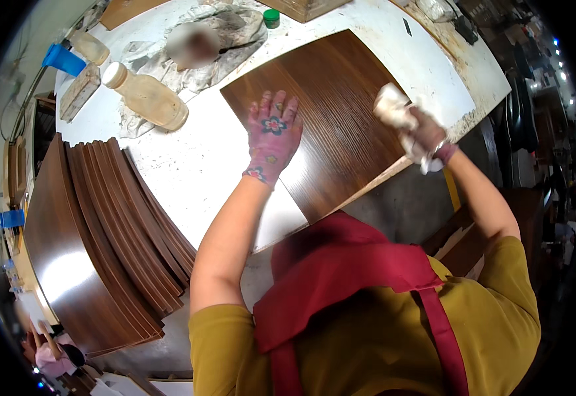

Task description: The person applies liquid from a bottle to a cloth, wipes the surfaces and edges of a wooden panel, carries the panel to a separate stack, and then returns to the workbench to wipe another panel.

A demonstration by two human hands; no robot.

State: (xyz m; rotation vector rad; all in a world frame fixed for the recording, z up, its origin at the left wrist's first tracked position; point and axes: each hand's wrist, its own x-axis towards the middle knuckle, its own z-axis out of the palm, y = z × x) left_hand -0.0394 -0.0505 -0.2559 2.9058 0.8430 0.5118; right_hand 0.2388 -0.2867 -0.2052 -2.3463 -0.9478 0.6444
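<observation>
A dark brown wood-grain board (pixel 344 99) lies flat on the white worktable, its near end at the table's front edge. My left hand (pixel 274 135), in a pink flowered glove, rests on the board's left edge with the fingers stretched out flat. At the board's right edge my right hand (pixel 426 135), also gloved, is closed around a crumpled white cloth (pixel 393 107). Motion blurs this hand a little, and its fingers are partly hidden. Whether the cloth touches the board, I cannot tell.
To the left leans a stack of similar brown boards (pixel 96 231). On the white table (pixel 169 158) are a cloudy plastic bottle (pixel 149 99), a stained cloth (pixel 235 53), a green-lidded jar (pixel 271 18), a block (pixel 80 92) and a blue cup (pixel 65 59). Another person (pixel 53 350) is at far lower left.
</observation>
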